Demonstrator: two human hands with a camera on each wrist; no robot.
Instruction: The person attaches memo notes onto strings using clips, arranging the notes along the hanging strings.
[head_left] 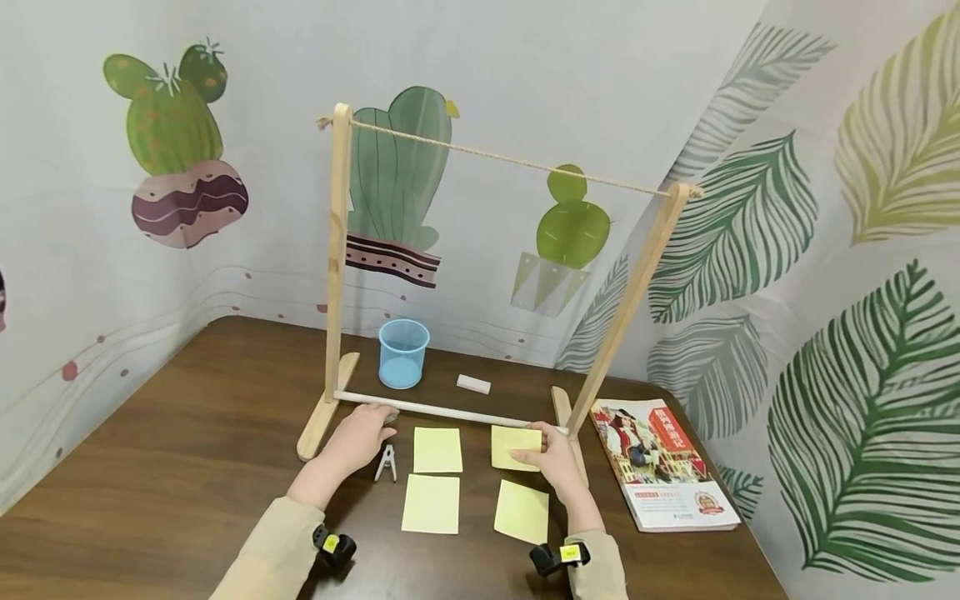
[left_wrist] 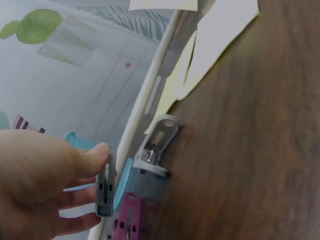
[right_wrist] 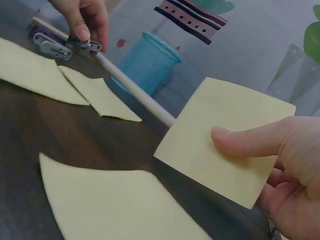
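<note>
Between thumb and fingers, my left hand (head_left: 358,437) pinches a grey clothespin (left_wrist: 105,185) near the left end of the white rod. A second grey clothespin (head_left: 386,465) rests on the table beside that hand, and a magenta one (left_wrist: 130,215) shows in the left wrist view. My right hand (head_left: 558,465) holds a yellow sticky note (right_wrist: 225,137), its thumb on the note's face and its other fingers behind. In the head view, three more yellow notes lie on the table: upper left (head_left: 438,450), lower left (head_left: 431,504) and lower right (head_left: 522,512).
A wooden frame (head_left: 337,258) stands behind the notes, a rope (head_left: 510,159) strung across its top and a white rod (head_left: 450,413) along its bottom. Beyond the rod are a blue mesh cup (head_left: 402,368) and a white block (head_left: 473,384). A book (head_left: 660,462) lies at right.
</note>
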